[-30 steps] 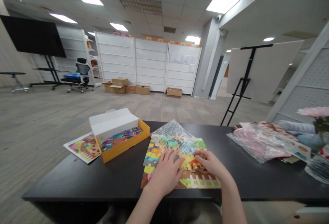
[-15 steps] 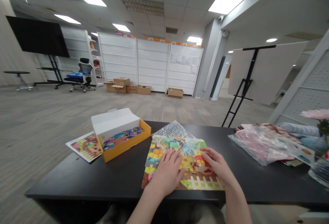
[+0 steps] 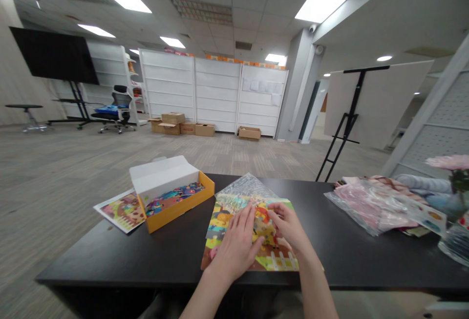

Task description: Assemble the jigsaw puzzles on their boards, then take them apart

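A colourful farm-scene jigsaw puzzle [image 3: 220, 219] with a white fence along its bottom lies near the table's front edge. My left hand [image 3: 240, 238] rests flat on its middle, fingers stretched out. Close to those fingertips, my right hand [image 3: 287, 223] has its fingers bent together at the edge of a red and yellow puzzle piece [image 3: 262, 215]. The right hand and forearm hide the puzzle's right side. A clear plastic bag [image 3: 247, 184] lies at the puzzle's far edge.
Left on the black table [image 3: 120, 255] are an open yellow box [image 3: 179, 211] with puzzle pieces inside and a printed farm picture [image 3: 122, 210]. Plastic-wrapped pink cloth [image 3: 370, 204] and a pink flower [image 3: 449, 162] stand at the right.
My right hand has moved left towards my left hand, and the red and yellow piece now shows between them. My left hand stays in nearly the same place.
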Action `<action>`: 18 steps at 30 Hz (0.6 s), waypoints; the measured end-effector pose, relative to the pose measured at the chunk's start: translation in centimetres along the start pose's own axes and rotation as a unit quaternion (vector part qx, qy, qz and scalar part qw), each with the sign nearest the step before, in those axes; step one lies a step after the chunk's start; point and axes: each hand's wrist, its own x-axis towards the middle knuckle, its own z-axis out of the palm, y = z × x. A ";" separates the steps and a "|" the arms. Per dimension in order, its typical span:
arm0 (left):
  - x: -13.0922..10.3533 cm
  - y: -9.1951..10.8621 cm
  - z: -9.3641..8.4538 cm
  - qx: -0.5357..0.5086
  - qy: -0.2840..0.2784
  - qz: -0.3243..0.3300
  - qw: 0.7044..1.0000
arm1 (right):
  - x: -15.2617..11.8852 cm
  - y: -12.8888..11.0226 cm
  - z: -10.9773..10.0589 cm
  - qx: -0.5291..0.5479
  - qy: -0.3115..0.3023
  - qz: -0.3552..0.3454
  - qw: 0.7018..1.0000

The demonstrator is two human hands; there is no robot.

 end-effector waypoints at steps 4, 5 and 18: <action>0.0 0.1 0.0 0.014 0.005 -0.001 1.000 | 0.5 -0.2 1.6 -0.007 -0.001 -0.055 0.998; 0.0 0.1 0.1 0.017 0.003 -0.005 1.000 | 0.4 0.0 1.5 -0.016 0.006 -0.065 0.998; 0.1 0.0 0.7 0.017 -0.056 -0.079 0.995 | -3.3 0.3 -3.1 -0.265 -0.008 -0.006 0.964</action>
